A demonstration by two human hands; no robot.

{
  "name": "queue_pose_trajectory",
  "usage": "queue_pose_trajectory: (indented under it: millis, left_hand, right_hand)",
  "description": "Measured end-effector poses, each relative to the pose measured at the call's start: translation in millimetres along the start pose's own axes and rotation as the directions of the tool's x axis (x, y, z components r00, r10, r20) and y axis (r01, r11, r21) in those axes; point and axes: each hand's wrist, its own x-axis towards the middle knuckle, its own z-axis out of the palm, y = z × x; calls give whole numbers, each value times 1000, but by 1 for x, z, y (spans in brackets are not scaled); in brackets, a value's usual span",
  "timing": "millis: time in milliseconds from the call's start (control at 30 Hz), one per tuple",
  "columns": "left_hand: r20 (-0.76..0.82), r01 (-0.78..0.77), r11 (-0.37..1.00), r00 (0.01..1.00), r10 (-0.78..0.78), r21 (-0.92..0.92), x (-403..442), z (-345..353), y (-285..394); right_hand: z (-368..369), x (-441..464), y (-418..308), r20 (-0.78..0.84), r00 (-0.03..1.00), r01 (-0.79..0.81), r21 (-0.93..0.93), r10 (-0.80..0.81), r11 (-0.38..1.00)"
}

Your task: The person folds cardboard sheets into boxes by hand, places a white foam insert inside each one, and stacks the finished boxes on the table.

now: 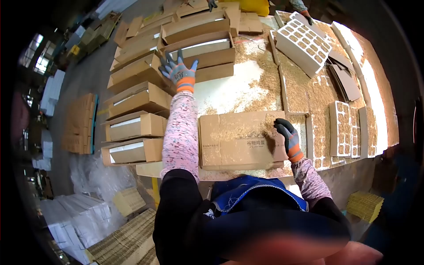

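Observation:
My left hand [178,71], in a grey and orange glove, reaches forward with its fingers spread. It is over the edges of the open cardboard boxes [201,51], and nothing shows in its grasp. My right hand [289,138], in a matching dark-tipped glove, rests at the right end of a stack of flattened cardboard cartons [229,145]. Its fingers lie loosely bent against the top carton, which has printed characters and a scatter of straw-coloured husks. Contact under those fingertips is partly hidden.
More open boxes with white inserts [128,128] line the table's left side. White compartment trays [304,42] and loose husks [304,95] cover the right. Another person's gloved hand [306,17] is at the far tray. Plastic-wrapped white stacks [79,221] stand on the floor.

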Motion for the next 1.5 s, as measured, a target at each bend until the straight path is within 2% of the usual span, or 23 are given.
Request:
queue_pose_trajectory:
  millis: [33,67,100,167,233,300,367,433,467,600,833,867,900,1033,1067,1100,1167,1233,1300,1333,1400,1467,1500]
  left_hand:
    - [166,-291,948,949,268,132,14,-9,-2]
    - [324,-329,940,902,285,88,28,-15,-1]
    - [321,-341,936,899,297,89,39,-12,-2]
    - [626,-394,917,700,343,-61,63,-5,-6]
    - [621,-463,886,703,346,31,70,3,-6]
    - [534,-477,876,725,435,-65,76,10,-11]
    - [602,-462,884,689,404,-64,91,16,-7]
    - [716,-476,879,604,350,-28,105,23,-3]
    - [709,-489,870,591,384,-64,110,21,-2]
    - [746,-483,870,543,385,-98,128,22,6]
    - [859,-495,867,418,296,-58,142,37,16]
    - [837,-490,870,449,313,-63,139,42,14]
    - [806,-488,871,489,332,-63,141,46,12]
    - [787,-483,861,466,406,-158,135,48,5]
    - [845,-423,906,471,255,-38,132,31,13]
    - [835,-426,904,484,260,-34,128,20,14]
    - [718,-521,853,591,368,-8,122,15,13]
    - [651,-507,861,642,405,-35,121,15,12]
    - [433,-438,897,822,370,65,103,-11,16]
    - [231,-475,879,850,473,-53,83,-25,10]
    - [40,-464,854,873,486,-235,29,-40,-10]
    - [216,-277,801,869,445,-531,-49,-101,-19]
    - [426,-41,765,811,401,-643,-90,-115,-31]
  right_hand:
    - [7,8,-6,-12,1000,4,8,-4,1000]
    - [17,20,-11,0,1000,13,7,-13,1000]
    - [30,33,-17,13,1000,19,8,-19,1000]
    - [63,69,-28,143,989,12,66,-22,998]
    - [99,120,-47,180,979,121,-130,-97,984]
    - [121,191,-50,110,956,293,-365,-271,884]
    - [132,265,-45,101,911,407,-367,-399,836]
    - [141,309,-56,244,850,527,-416,-468,741]
    - [143,319,-60,297,920,363,-397,-257,843]
    - [153,343,-38,206,889,457,-449,-408,768]
    - [155,352,-16,109,904,406,-515,-412,755]
    - [158,346,-24,43,963,237,-600,-265,764]
    - [160,347,-24,56,920,339,-615,-389,712]
    - [151,335,-32,148,931,365,-440,-334,820]
    - [147,325,-20,80,912,397,-418,-402,817]
    - [140,315,-12,8,882,435,-399,-471,807]
    - [127,262,1,-84,911,379,-211,-403,901]
    - [112,184,4,-13,980,198,-20,-198,980]
    - [82,95,-9,-28,972,228,-103,-232,968]
    - [62,58,-2,-66,967,224,-224,-244,949]
    - [20,-7,16,-142,941,215,-447,-306,868]
    - [-17,-61,40,-255,915,129,-550,-313,825]
    - [-30,-83,45,-299,921,31,-582,-249,813]
